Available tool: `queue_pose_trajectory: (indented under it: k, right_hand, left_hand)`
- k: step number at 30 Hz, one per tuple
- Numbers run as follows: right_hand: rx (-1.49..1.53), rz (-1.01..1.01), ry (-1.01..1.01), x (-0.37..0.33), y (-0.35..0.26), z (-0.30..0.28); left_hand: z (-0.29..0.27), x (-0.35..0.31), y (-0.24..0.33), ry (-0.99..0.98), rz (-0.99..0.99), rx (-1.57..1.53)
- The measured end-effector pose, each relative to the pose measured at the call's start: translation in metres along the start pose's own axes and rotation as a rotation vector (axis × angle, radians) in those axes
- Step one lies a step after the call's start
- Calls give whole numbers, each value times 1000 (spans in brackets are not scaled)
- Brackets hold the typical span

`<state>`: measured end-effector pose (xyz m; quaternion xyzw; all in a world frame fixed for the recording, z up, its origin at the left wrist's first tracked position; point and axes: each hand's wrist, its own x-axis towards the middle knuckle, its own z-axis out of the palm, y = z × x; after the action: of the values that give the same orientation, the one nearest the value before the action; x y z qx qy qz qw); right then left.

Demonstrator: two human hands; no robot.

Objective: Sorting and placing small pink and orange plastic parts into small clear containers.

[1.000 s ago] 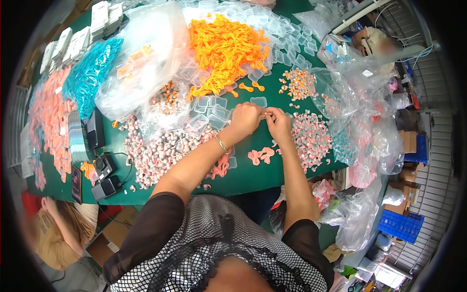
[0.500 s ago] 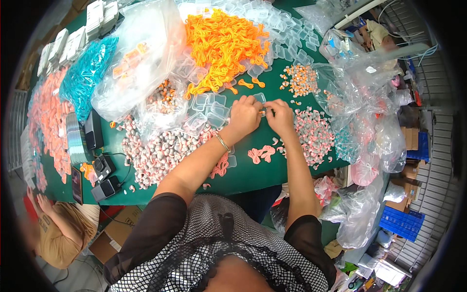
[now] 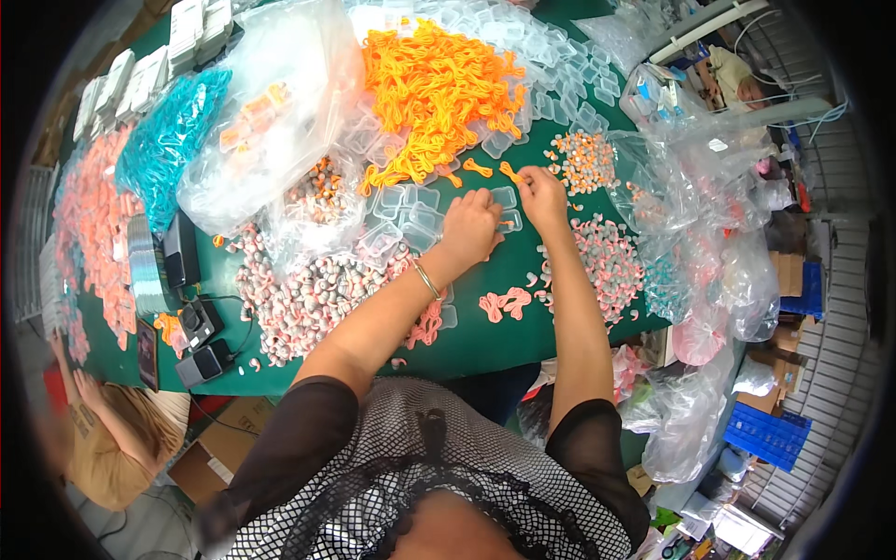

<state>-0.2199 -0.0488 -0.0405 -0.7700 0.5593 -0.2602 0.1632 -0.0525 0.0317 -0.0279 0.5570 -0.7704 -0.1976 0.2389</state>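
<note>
My left hand (image 3: 469, 229) lies palm down on the green table (image 3: 485, 341) and presses on a small clear plastic box (image 3: 510, 221) at its fingertips. My right hand (image 3: 541, 191) is just to the right of it, its fingers pinched on a small orange thread bundle (image 3: 509, 172). A second loose orange bundle (image 3: 477, 168) lies beside it. Beyond both hands is the big heap of orange bundles (image 3: 434, 89), ringed by several empty clear boxes (image 3: 560, 84). More clear boxes (image 3: 406, 210) lie under and left of my left hand.
Pink bundles (image 3: 504, 303) lie near my forearms, and small filled packets are piled to the left (image 3: 308, 299) and right (image 3: 611, 261). Clear plastic bags (image 3: 271, 112) cover the back left and the right edge (image 3: 709, 280). Another person (image 3: 121, 429) sits at the lower left.
Both hands have moved away from me toward the orange heap. The right hand has left the box that both hands held and gone to a loose orange bundle.
</note>
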Motion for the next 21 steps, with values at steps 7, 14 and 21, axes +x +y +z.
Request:
queue_pose_trajectory:
  k: [7,14,21]
  right_hand:
    - [108,-30,-90,-47,-22,-35]
    - [-170,-285,-68,-48,-30,-30]
    - [-133,-298,-99,-45,-29,-29]
  left_hand:
    - [-6,4,-4,39,-21,-145]
    - [-9,4,-3,51,44,-166]
    - [-1,2,-10,118,102,-130]
